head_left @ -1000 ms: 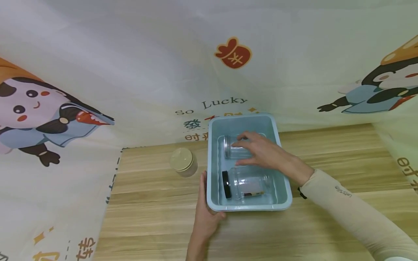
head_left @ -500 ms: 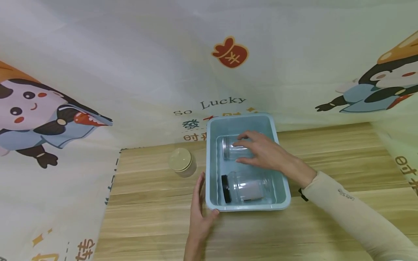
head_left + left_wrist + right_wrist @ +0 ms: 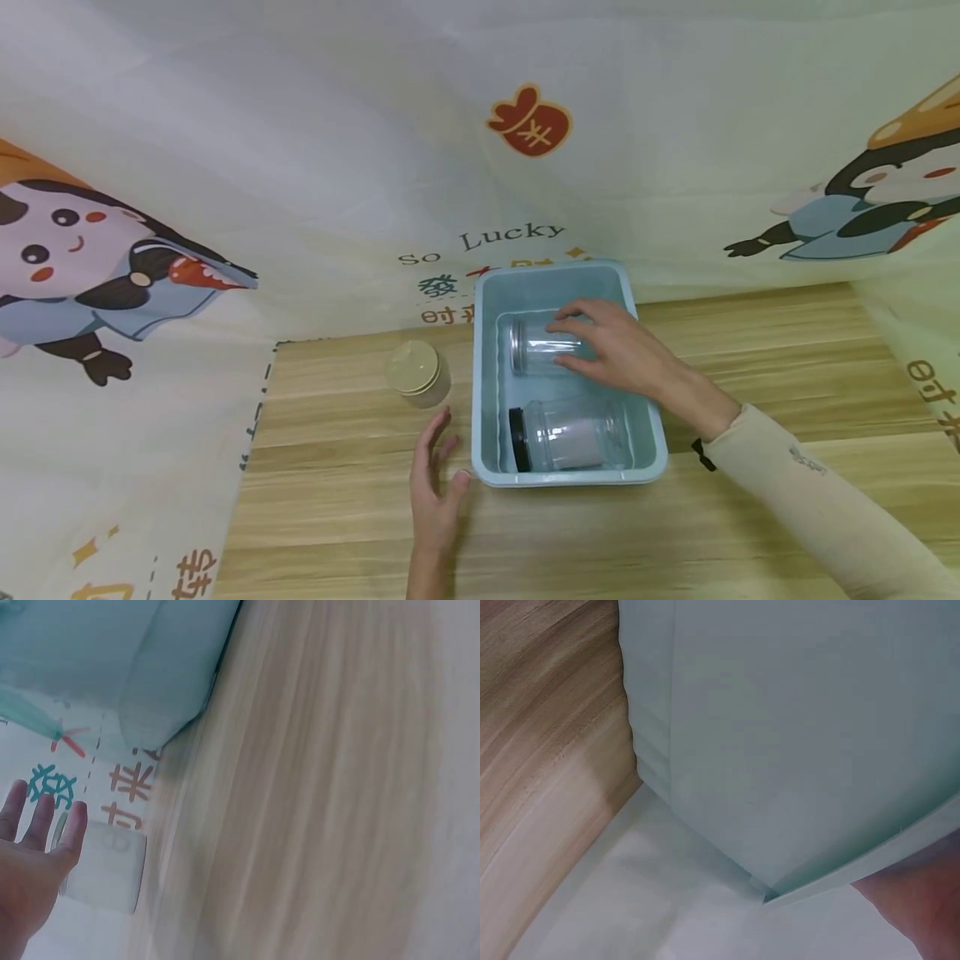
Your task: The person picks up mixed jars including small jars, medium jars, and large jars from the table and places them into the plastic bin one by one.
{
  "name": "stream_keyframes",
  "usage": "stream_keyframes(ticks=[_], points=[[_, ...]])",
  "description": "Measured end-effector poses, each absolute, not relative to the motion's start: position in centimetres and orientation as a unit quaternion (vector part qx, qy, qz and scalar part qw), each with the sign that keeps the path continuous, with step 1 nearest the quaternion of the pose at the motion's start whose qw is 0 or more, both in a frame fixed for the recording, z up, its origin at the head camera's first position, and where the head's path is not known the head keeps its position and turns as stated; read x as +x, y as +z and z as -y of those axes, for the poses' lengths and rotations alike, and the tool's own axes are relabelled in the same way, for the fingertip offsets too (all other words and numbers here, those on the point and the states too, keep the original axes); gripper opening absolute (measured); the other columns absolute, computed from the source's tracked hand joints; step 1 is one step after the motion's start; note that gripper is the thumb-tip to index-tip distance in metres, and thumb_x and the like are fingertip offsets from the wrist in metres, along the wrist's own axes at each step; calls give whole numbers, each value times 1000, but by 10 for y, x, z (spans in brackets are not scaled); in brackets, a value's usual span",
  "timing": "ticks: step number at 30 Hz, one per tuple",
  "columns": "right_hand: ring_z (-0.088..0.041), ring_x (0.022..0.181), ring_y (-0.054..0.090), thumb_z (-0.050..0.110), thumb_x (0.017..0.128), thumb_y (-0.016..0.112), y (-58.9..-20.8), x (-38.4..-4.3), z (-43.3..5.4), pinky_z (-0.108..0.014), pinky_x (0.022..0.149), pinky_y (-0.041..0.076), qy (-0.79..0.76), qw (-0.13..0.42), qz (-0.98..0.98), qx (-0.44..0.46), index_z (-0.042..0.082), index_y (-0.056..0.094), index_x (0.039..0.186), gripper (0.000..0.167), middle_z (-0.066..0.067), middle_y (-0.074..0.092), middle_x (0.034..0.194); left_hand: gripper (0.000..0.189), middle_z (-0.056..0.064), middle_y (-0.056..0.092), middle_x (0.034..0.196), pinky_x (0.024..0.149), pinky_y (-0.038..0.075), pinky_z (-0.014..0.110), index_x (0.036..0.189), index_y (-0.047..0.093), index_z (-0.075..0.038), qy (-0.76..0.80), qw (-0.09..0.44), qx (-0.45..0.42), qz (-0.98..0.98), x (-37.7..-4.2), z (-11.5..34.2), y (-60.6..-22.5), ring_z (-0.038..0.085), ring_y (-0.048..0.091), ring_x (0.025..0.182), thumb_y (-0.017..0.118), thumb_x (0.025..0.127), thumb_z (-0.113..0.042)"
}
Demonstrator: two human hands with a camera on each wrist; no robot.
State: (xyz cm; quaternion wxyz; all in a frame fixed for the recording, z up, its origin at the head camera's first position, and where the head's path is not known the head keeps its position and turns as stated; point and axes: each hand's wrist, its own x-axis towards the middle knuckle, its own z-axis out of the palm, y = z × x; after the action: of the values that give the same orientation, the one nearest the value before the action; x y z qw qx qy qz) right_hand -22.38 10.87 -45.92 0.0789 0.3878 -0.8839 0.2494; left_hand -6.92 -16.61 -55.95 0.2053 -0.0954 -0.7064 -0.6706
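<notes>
The loose-fingered left hand (image 3: pixel 433 507) has quit the tub (image 3: pixel 570 478) (whether right hand (image 3: pixel 621 346) grips the silver-lidded jar (image 3: pixel 534 347), unclear).

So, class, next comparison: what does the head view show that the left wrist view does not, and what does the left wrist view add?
Only the head view shows the right hand over the silver-lidded jar in the basin, the black-lidded jar beside it, and the "So Lucky" lettering.

Only the left wrist view shows the basin's outer wall broadly from the side.

Both show the left hand, the pale-lidded container, the basin, wooden table and printed cloth.
</notes>
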Motion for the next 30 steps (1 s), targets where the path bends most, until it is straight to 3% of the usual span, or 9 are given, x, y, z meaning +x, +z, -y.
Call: stream_keyframes(ticks=[9,19,30], points=[[-29,120,54,30,89,73,-454,-219,-118,-48,104,37,253,87,884,384,14,70,121,36,-6,63,126,65,20,49,144,102,44,43,144,43,3,-668,195,-112,710,-71,175,-555,40,45,131,70,91,-23],[-31,123,50,28,88,76,-453,-215,-126,-49,103,38,262,100,883,377,14,69,121,36,-9,61,128,67,28,50,138,101,45,44,137,44,15,-687,238,-127,675,-77,190,-554,35,49,129,70,75,13],[-31,121,51,26,86,78,-460,-212,-135,-50,103,39,275,130,883,357,12,70,119,37,-9,62,125,57,33,55,125,97,48,40,126,49,20,-688,286,-100,659,-86,201,-556,32,55,120,70,73,19]])
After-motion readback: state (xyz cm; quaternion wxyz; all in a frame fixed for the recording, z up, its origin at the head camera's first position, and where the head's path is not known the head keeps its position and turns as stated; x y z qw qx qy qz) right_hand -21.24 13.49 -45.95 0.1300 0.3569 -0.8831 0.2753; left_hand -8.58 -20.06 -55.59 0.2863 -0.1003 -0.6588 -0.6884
